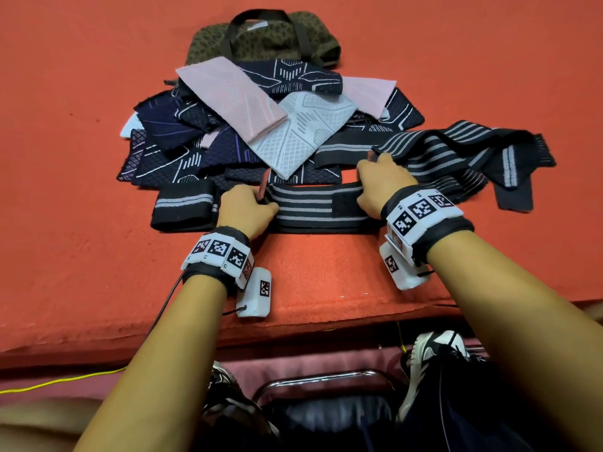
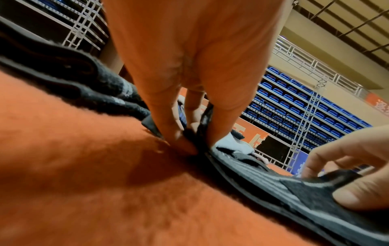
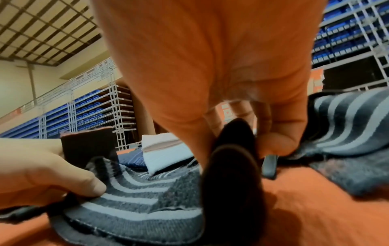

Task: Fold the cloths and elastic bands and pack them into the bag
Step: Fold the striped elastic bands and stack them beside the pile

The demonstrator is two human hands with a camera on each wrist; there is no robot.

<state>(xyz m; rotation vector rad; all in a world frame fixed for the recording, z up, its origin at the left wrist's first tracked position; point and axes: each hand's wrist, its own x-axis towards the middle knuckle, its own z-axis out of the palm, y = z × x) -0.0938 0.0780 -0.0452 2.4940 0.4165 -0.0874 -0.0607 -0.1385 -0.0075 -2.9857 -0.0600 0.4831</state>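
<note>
Left grip: left hand pinches the left end of the band, fingers curled round the fold.
Right grip: right hand pinches the band's right end, thumb on its black patch.
Pose: both wrists low, palms down, hands apart.
Band: flat on the orange surface, near edge of the cloths.
Folded band: left of the hands.
Loose band: right.
Bag: far side, behind the pile.

Rows of blue seats are seen behind the orange desk, and a yellow cable is laid below it.
</note>
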